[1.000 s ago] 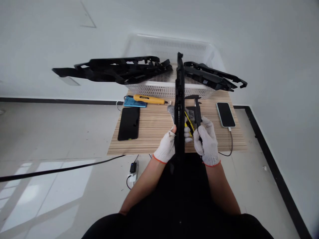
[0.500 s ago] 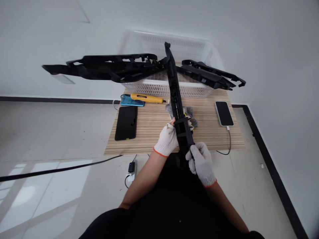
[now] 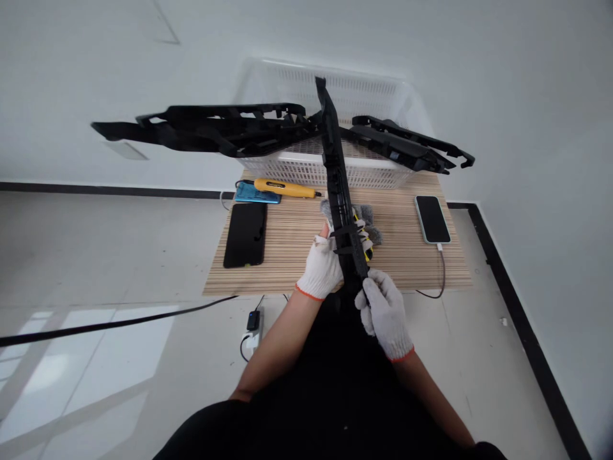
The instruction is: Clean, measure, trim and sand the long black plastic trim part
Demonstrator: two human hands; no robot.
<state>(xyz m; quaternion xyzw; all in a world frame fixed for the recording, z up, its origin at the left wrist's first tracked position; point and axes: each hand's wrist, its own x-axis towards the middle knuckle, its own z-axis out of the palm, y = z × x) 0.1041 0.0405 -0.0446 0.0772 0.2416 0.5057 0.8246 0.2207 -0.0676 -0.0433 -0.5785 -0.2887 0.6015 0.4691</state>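
My left hand (image 3: 323, 265), in a white knit glove with a bare thumb tip showing, is closed around a long black plastic trim strip (image 3: 334, 160). The strip points away from me, its far end over the basket. My right hand (image 3: 384, 313), also gloved, pinches the near end of a black caliper (image 3: 358, 252). The caliper's jaws lie across the strip just beyond my left hand; whether they touch it I cannot tell. Behind the strip, a grey cloth-like bundle (image 3: 372, 223) with yellow bits lies on the table, partly hidden.
A white basket (image 3: 287, 167) at the table's back holds black plastic parts jutting left (image 3: 205, 131) and right (image 3: 402, 144). On the striped table (image 3: 297, 236) lie a yellow electric screwdriver (image 3: 286, 188), a blue case (image 3: 258, 193), a black phone (image 3: 245, 235) and a cabled phone (image 3: 432, 219).
The caliper has shifted slightly left and up against the strip, and my right hand has moved up a little with it. My left hand keeps its hold. The view has shifted slightly.
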